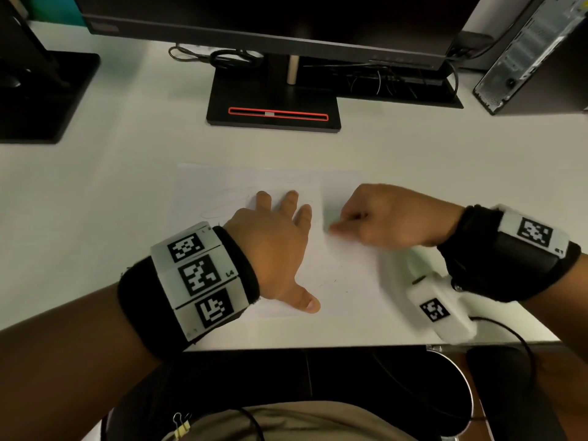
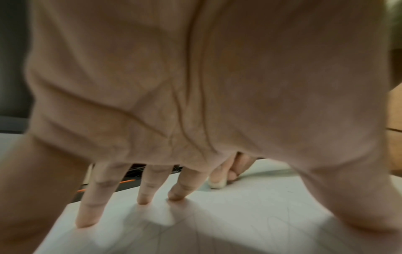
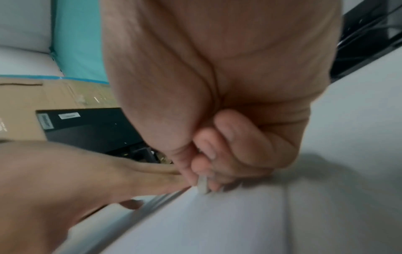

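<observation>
The left hand (image 1: 276,249) lies flat, fingers spread, pinning the paper (image 1: 216,192) at the desk's (image 1: 127,186) near middle. The right hand (image 1: 391,214) pinches a small white eraser (image 3: 202,185) against it. Faint scribbles show on the sheet's left, so the rubbing-out looks partway done. The left wristband (image 1: 200,278) reads "L4".

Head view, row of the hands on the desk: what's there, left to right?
Order: left wrist marker band → left hand, flat on the paper sheet → right hand, pinching a small white eraser → right wrist marker band. The sheet lies under both hands, so it is unranked.
</observation>
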A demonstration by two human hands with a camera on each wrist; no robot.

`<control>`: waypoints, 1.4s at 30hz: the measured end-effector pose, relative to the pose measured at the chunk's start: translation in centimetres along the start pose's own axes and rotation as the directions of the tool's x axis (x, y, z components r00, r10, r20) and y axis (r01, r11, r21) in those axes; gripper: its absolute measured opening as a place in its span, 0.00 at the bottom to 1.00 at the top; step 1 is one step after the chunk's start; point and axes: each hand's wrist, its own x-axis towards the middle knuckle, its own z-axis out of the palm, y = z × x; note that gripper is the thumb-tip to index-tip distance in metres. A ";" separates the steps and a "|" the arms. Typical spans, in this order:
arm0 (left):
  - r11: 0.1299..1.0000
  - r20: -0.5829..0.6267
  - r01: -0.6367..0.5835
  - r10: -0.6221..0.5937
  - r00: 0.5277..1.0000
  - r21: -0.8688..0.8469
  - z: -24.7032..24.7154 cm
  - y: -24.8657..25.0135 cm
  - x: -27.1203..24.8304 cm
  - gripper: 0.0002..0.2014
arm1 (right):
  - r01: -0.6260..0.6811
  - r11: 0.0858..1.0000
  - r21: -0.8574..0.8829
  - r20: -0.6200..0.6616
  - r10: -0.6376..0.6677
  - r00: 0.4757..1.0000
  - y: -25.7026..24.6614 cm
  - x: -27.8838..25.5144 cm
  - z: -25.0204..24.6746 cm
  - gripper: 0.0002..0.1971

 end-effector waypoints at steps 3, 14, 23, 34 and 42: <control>1.000 -0.003 0.001 -0.001 1.000 0.003 0.0 0.0 0.0 0.67 | -0.042 0.999 -0.012 -0.065 0.041 0.997 0.2 0.2 -0.2 0.27; 1.000 0.004 0.005 -0.005 1.000 -0.022 0.3 -0.3 -0.3 0.67 | 0.061 0.997 -0.035 0.016 -0.061 0.998 -1.0 -0.1 0.8 0.27; 1.000 0.038 0.012 -0.011 0.999 -0.019 0.0 -0.1 -0.4 0.68 | 0.088 0.995 -0.045 0.043 -0.086 0.995 -1.3 -0.1 0.6 0.26; 1.000 0.049 0.006 -0.005 0.999 -0.018 0.0 -0.2 -0.3 0.69 | 0.018 1.000 0.011 0.037 -0.018 0.999 -0.3 1.7 -0.3 0.26; 1.000 0.058 0.004 -0.002 0.998 -0.028 -0.1 -0.2 -0.4 0.70 | -0.037 0.994 0.100 0.036 0.034 0.999 -0.1 2.6 -0.6 0.25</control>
